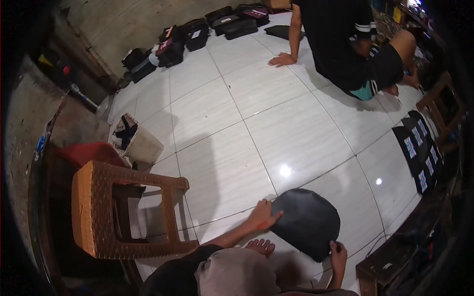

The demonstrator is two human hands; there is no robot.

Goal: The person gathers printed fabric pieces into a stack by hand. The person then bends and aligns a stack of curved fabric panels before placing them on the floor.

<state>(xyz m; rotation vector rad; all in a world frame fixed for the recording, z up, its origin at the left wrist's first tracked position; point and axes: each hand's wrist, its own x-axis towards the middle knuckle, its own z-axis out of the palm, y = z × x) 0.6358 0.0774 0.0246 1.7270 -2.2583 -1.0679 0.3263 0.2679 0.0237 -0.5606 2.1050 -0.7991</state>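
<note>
A dark, flat, half-round piece [308,222], which looks like black fabric or leatherette, is in front of me over the tiled floor. At its left edge is my left hand [263,216], with the thumb lying over the top face and the fingers bent at the rim. My right hand [338,252] pinches the lower right corner between thumb and fingers. One bare foot [260,246] of mine shows just below the piece. Whatever lies beneath the piece is hidden.
A brown plastic stool [131,212] lies on its side at left, near a whitish bin [143,143]. Another person [340,49] sits ahead on the floor [212,148]. Several black bags [196,34] line the wall. Black printed pieces [418,148] lie at right.
</note>
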